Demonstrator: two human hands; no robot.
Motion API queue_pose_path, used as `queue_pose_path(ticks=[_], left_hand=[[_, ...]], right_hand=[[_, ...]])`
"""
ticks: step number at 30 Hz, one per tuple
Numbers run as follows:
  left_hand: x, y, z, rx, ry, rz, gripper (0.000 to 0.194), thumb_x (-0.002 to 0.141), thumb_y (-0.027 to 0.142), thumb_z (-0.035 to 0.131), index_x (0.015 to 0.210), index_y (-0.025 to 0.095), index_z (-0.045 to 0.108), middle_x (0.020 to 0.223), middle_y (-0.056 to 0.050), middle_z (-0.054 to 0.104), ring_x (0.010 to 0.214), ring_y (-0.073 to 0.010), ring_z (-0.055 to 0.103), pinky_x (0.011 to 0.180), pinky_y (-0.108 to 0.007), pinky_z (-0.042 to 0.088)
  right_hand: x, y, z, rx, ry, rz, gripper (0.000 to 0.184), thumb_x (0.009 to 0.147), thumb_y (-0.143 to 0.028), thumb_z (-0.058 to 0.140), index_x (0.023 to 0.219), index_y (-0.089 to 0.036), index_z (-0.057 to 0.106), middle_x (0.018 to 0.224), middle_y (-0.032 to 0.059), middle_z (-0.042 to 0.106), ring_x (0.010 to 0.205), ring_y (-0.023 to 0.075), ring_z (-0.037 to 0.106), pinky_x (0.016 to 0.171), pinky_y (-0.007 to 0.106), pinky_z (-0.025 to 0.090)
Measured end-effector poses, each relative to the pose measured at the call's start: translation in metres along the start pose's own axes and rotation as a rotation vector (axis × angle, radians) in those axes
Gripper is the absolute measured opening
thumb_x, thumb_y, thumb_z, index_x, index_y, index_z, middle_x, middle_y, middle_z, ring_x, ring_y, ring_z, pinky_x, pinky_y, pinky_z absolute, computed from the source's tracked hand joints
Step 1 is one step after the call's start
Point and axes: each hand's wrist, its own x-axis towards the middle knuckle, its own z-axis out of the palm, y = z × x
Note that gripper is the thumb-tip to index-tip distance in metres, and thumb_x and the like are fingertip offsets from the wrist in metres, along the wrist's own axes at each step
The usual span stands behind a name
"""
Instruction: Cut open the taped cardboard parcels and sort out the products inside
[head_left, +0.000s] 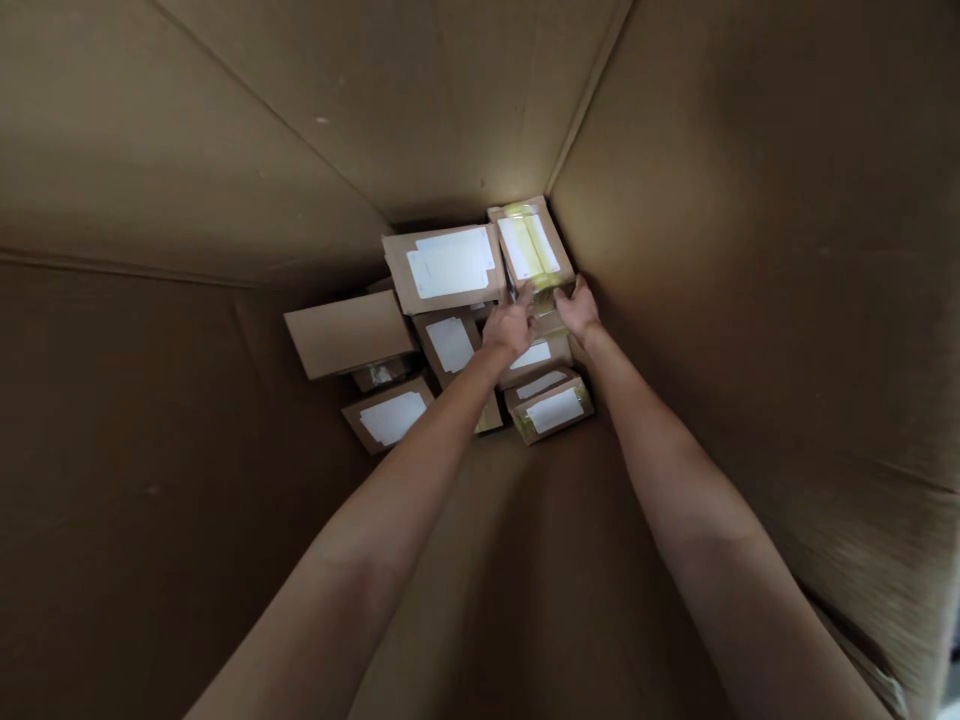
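A small cardboard box (556, 240) with a white label and yellowish tape lies at the top right of a pile, close against the corner. My left hand (508, 326) grips its near left side, fingers reaching forward. At its near right corner, my right hand (577, 308) has thumb and fingers around the edge. Left of it rests another labelled carton (400, 272), tilted a little. Below my hands are a labelled box (559, 350) and a smaller taped box (556, 411). My fingertips are partly hidden.
Tall cardboard walls (750, 200) of a large container surround the pile. Also in the pile are a plain box (349, 335), a labelled box (391, 418) at lower left, and one (450, 345) partly behind my left forearm. The container floor (517, 560) shows between my arms.
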Motion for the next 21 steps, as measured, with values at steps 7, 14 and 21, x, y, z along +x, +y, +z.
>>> queue_pose_path(ticks=[7,14,21], left_hand=[[-0.044,0.017,-0.032,-0.104,-0.016,-0.270,0.052,0.102,0.020,0.068,0.153,0.016,0.071,0.152,-0.013,0.074,0.143,-0.0327,0.070,0.128,-0.048,0.053],[-0.146,0.089,-0.113,-0.029,-0.023,-0.241,0.042,0.103,0.027,0.070,0.143,0.020,0.079,0.147,-0.010,0.078,0.138,-0.0302,0.074,0.125,-0.043,0.054],[-0.237,0.164,-0.183,0.022,-0.122,-0.225,0.042,0.109,0.022,0.056,0.145,0.023,0.078,0.149,-0.007,0.077,0.141,-0.0274,0.072,0.125,-0.039,0.053]], right_hand=[[-0.083,-0.045,0.013,-0.055,0.007,0.166,0.051,0.104,-0.028,0.063,0.149,-0.005,0.062,0.139,0.0274,0.076,0.129,0.0368,0.076,0.117,0.050,0.057],[-0.216,-0.108,-0.031,-0.017,0.008,0.232,0.037,0.107,-0.026,0.058,0.136,-0.014,0.077,0.130,0.0190,0.082,0.124,0.0302,0.079,0.111,0.037,0.058],[-0.335,-0.181,-0.070,-0.047,-0.044,0.266,0.039,0.106,-0.020,0.053,0.133,-0.015,0.080,0.122,0.0183,0.085,0.115,0.0306,0.082,0.098,0.036,0.063]])
